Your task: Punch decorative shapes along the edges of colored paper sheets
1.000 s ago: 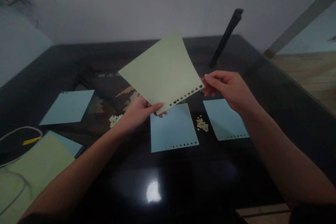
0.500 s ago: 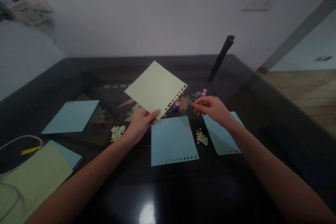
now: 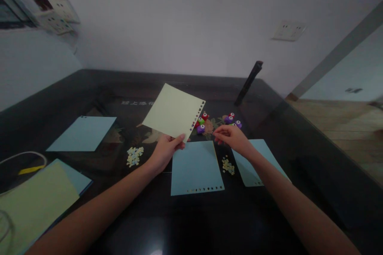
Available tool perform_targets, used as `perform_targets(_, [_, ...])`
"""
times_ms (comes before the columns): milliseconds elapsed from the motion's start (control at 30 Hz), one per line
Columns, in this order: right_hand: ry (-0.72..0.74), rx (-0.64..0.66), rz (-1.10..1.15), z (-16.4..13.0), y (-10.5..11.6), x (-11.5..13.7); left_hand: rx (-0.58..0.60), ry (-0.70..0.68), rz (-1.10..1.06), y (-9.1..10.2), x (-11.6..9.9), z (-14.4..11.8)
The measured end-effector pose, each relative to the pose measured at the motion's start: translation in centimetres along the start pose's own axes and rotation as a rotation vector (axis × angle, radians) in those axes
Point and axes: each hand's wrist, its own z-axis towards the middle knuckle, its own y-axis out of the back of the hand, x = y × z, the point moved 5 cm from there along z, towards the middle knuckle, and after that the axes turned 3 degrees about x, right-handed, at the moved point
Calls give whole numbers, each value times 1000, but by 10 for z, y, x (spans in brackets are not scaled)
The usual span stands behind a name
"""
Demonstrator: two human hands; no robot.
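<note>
My left hand (image 3: 169, 148) pinches the lower corner of a pale yellow sheet of paper (image 3: 172, 111), thumb on top. The sheet is raised and tilted over the table, with small shaped holes along its right edge. My right hand (image 3: 229, 137) is closed, thumb and fingertips together; whether something tiny is between them I cannot make out. It hovers between two clusters of small craft punches, a left one (image 3: 200, 129) partly behind the sheet and a right one (image 3: 229, 119). The punches are red, purple and green with eye-like white tops. A blue sheet (image 3: 196, 167) with a punched lower edge lies below my hands.
Paper cut-outs lie in a left pile (image 3: 134, 156) and a right pile (image 3: 228, 165). Another blue sheet (image 3: 254, 159) lies under my right forearm, one (image 3: 82, 133) at the left. Stacked yellow paper (image 3: 42, 203) and a cable (image 3: 30, 153) are nearer left. A black stick-like object (image 3: 249, 83) stands at the back.
The yellow sheet has turned so its punched edge stands steeper. My right hand has shifted slightly left, its fingers still together. The camera view has tilted up a little.
</note>
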Motion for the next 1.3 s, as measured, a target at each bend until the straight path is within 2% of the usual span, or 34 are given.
perform_targets(67, [14, 1, -20, 2, -4, -1, 28, 28, 15, -5, 9, -3])
perform_targets(167, [39, -24, -66, 9, -6, -3, 33, -10, 95, -8, 15, -5])
perform_targets(267, [64, -100, -142, 24, -2, -7, 26, -75, 158, -9, 13, -7])
perform_targets(400, [105, -242, -283, 49, 7, -7, 49, -80, 214, -11, 9, -8])
perform_targets(467, [134, -267, -348, 60, 6, -5, 60, -85, 217, -13, 7, -8])
perform_targets(633, [211, -201, -474, 80, -9, 3, 69, -78, 178, -16, 4, -10])
perform_targets(867, [198, -161, -588, 92, -16, -2, 94, -93, 150, -17, 7, -7])
perform_targets(1133, [166, -174, -653, 86, -10, -4, 108, -120, 163, -15, 9, -5])
perform_targets(1300, [160, -181, -675, 74, -8, -4, 67, -66, 181, -15, 8, -6])
